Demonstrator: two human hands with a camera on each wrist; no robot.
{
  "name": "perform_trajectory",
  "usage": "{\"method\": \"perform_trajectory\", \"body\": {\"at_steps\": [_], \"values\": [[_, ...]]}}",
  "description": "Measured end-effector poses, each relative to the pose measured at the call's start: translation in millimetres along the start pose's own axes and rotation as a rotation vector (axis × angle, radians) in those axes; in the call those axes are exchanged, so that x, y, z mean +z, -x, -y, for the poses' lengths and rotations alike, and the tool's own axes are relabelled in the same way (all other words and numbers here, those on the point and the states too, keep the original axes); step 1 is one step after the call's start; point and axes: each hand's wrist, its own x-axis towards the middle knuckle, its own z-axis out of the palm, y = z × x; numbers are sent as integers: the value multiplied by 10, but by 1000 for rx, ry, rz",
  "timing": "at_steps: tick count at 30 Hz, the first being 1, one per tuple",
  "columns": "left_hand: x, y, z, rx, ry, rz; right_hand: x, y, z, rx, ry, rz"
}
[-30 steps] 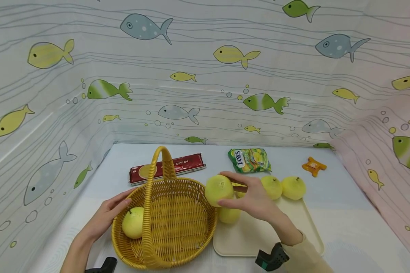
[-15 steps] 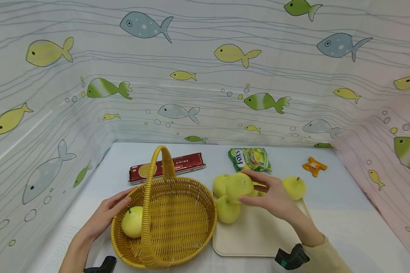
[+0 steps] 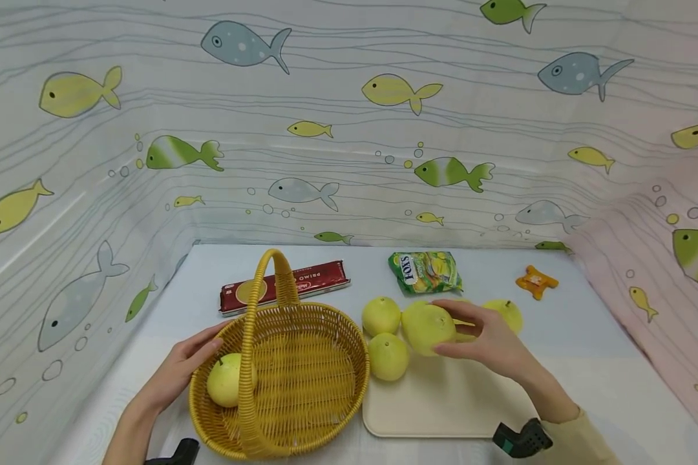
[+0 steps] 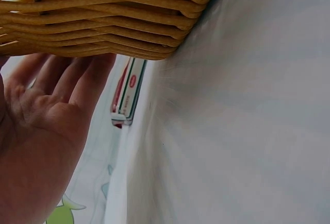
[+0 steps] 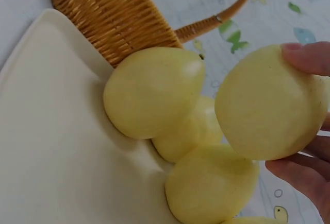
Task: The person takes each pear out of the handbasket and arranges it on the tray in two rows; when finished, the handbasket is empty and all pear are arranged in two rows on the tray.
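Note:
My right hand (image 3: 491, 339) pinches a round yellow pear (image 3: 427, 330) between thumb and fingers. In the right wrist view this pear (image 5: 270, 103) is close beside other pears, its underside above the cream tray (image 5: 46, 110). Two pears sit at the tray's left side, one front (image 3: 388, 357) and one back (image 3: 380, 316). More pears are partly hidden behind my right hand. My left hand (image 3: 180, 361) rests against the left rim of the woven basket (image 3: 308, 381), its fingers extended under the wicker side in the left wrist view. One pear (image 3: 223, 381) lies inside the basket, at its left.
A dark red biscuit pack (image 3: 320, 278) lies behind the basket, whose tall handle (image 3: 249, 361) arches up over it. Farther back are a green candy bag (image 3: 424, 271) and a small orange packet (image 3: 536, 282). A fish-patterned sheet (image 3: 349, 155) encloses the table.
My right hand has carried the pear rightward, from the basket's right rim to over the tray's pears. The left hand and the pear in the basket stay in place.

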Motion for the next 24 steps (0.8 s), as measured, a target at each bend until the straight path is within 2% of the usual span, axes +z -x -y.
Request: {"method": "perform_trajectory", "body": {"at_steps": [10, 15, 24], "values": [[3, 12, -14, 15, 0, -4, -135, -17, -115, -29, -22, 100], [5, 12, -17, -5, -16, -8, -143, -18, -156, -35, 7, 132], [-1, 10, -13, 6, -12, -5, -151, -38, -232, -32, 52, 222]]}}
